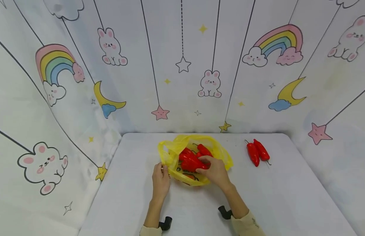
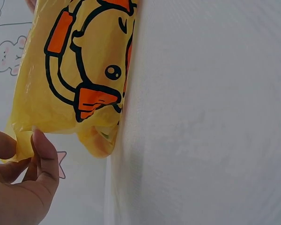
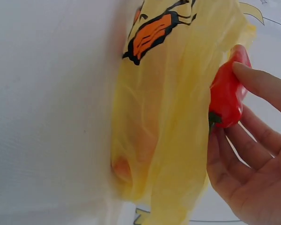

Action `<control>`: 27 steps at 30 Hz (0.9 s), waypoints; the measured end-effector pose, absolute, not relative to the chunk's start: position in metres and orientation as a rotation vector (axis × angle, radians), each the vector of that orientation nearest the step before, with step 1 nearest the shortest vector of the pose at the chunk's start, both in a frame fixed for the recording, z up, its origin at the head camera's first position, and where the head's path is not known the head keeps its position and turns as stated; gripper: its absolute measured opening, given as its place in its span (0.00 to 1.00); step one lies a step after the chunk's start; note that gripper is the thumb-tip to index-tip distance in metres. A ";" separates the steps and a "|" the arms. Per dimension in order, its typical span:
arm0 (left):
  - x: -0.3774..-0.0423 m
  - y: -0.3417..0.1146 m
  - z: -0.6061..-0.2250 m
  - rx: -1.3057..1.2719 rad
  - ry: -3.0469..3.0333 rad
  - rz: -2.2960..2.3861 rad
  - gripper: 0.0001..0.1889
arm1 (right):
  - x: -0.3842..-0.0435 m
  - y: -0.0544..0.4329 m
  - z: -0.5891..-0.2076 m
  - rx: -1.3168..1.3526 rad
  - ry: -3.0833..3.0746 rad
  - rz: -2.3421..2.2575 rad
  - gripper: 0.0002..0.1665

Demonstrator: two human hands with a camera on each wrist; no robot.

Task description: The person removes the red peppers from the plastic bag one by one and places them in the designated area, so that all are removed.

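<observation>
A thin yellow plastic bag [image 1: 170,154] lies with its mouth open on the table, a cartoon print [image 2: 96,56] on its side. My left hand [image 1: 161,179] pinches the bag's left edge between thumb and fingers, as the left wrist view shows. At the bag's mouth my right hand [image 1: 215,171] holds a shiny red pepper [image 3: 226,96] between thumb and fingers, its green stem end pointing down in the right wrist view. Inside the bag sit several red peppers [image 1: 204,149], partly hidden by the plastic and the right hand.
Two long red peppers [image 1: 252,154] lie side by side at the table's back right. The white table [image 1: 135,164] ends at a cloth backdrop [image 1: 182,108] with printed rabbits, stars and rainbows. Black fittings [image 1: 225,212] sit at both wrists.
</observation>
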State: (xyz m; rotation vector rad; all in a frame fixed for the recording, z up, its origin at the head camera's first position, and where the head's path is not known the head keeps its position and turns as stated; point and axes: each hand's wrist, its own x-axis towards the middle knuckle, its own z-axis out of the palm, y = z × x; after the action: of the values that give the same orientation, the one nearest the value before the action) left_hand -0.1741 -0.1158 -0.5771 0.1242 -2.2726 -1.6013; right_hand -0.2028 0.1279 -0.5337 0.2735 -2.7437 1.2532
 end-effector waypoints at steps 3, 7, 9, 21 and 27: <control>-0.175 -0.117 -0.577 0.133 -2.267 -1.588 0.12 | -0.203 0.129 -0.529 0.253 -2.741 1.240 0.28; -0.174 -0.119 -0.577 0.133 -2.264 -1.587 0.12 | -0.203 0.133 -0.523 0.193 -2.734 1.264 0.28; -0.174 -0.119 -0.577 0.135 -2.265 -1.589 0.12 | -0.204 0.135 -0.521 0.160 -2.725 1.283 0.28; -0.174 -0.118 -0.576 0.130 -2.261 -1.615 0.13 | -0.210 0.163 -0.515 0.070 -2.578 1.295 0.28; -0.174 -0.117 -0.576 0.135 -2.269 -1.621 0.13 | -0.211 0.177 -0.511 -0.017 -2.556 1.248 0.31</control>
State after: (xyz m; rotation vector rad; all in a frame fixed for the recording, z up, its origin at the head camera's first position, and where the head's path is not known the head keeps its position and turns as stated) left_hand -0.1740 -0.1169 -0.5765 0.1345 -2.2687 -1.6211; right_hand -0.2112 0.1771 -0.5110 -0.0167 -2.5559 1.2480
